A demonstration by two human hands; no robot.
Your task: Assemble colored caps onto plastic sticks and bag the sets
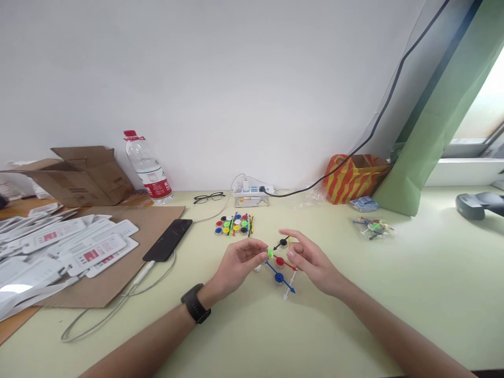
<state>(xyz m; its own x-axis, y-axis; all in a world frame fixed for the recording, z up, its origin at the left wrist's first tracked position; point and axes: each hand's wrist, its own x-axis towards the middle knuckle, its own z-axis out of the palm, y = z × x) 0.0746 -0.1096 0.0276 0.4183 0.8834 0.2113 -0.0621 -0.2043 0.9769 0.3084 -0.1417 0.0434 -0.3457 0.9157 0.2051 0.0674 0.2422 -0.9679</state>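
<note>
Between the thumb and fingertips of my left hand (243, 257) is a small bright-green plastic spinner piece (270, 253), held just above the table. My right hand (313, 262) is beside it with the index finger stretched out and apart from the thumb; I see nothing in its grip. Below and between the hands lie a blue arrow spinner (279, 277), a red arrow spinner (280, 261) and a black arrow spinner (283, 242). A white arrow (289, 287) lies near the right hand's fingers. Something white and round is partly hidden by my left hand.
Rows of coloured discs and arrows (235, 224) lie behind my left hand. Left are a phone (168, 240) on its cable, cardboard (118, 273), and white tags (92, 247). A bottle (147, 168), glasses (209, 197), a power strip (252, 190) and bagged spinners (373, 228) lie farther back.
</note>
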